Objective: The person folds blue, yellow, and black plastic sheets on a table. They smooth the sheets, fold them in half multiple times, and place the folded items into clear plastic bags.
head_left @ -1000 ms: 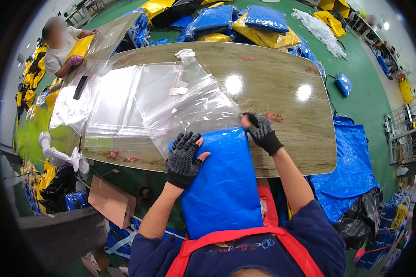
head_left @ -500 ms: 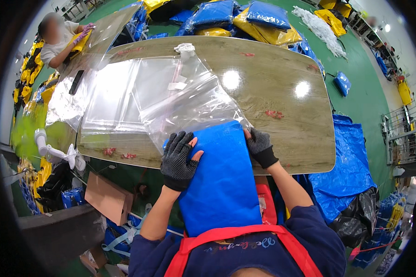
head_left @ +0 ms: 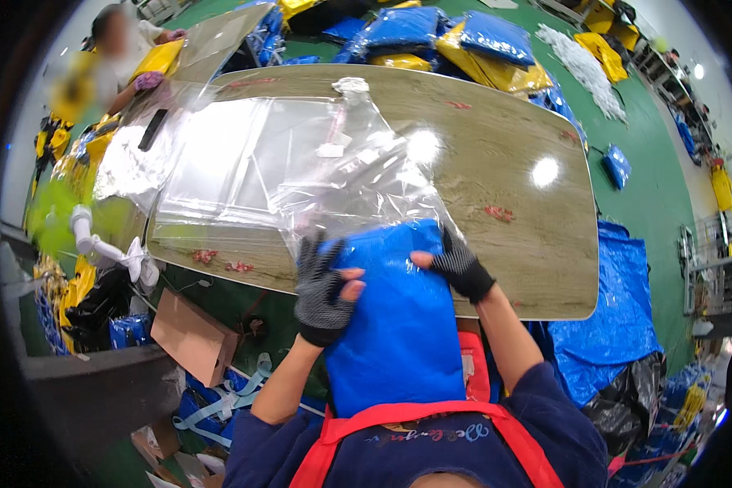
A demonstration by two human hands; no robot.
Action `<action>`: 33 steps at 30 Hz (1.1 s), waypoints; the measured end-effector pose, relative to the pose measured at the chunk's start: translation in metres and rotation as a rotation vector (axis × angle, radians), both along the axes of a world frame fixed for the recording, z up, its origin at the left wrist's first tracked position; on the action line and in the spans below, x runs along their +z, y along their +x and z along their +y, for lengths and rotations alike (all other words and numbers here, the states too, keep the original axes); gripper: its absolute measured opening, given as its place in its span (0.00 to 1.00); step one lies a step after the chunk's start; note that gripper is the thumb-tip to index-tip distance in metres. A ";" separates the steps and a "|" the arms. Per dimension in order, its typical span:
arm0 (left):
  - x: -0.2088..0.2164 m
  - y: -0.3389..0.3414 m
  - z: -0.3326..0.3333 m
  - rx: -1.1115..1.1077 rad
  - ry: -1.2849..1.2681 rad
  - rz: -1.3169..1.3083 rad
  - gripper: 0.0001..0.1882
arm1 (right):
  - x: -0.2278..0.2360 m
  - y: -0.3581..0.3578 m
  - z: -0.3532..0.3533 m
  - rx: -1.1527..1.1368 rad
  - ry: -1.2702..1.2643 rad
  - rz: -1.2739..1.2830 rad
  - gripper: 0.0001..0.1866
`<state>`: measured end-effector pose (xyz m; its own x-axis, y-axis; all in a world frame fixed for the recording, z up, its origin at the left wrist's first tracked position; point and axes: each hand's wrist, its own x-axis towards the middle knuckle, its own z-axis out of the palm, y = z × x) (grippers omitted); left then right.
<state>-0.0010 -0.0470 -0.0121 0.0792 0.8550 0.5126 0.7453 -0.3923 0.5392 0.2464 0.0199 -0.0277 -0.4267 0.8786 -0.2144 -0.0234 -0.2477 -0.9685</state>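
A folded blue sheet-like bundle (head_left: 394, 325) slopes from the table's near edge to my body. Its far end lies at the near end of a clear plastic bag (head_left: 358, 183), partly under the film. My left hand (head_left: 325, 297), in a black dotted glove with bare thumb tip, grips the bundle's left edge, fingers stretched along the side. At the right edge my right hand (head_left: 461, 268), gloved alike, holds the bundle with its thumb on top. The right fingers lie along the bag's side, partly blurred.
More flat clear bags (head_left: 207, 163) cover the left of the wood-patterned table (head_left: 529, 252). A dark bar (head_left: 152, 130) and a crumpled white cloth (head_left: 350, 85) lie on them. Packed blue bundles (head_left: 403, 28) are heaped beyond. A co-worker (head_left: 122, 57) handles yellow material, far left. A cardboard box (head_left: 189, 333) stands below.
My right thumb has moved inward onto the blue bundle. The bundle's far end sits slightly further under the film. The whole view has shifted slightly, and the co-worker's hands have moved.
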 end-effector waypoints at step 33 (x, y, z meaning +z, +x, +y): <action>-0.051 0.081 -0.097 -0.220 -1.084 -0.693 0.40 | -0.012 0.141 -0.227 -0.091 -0.296 0.097 0.40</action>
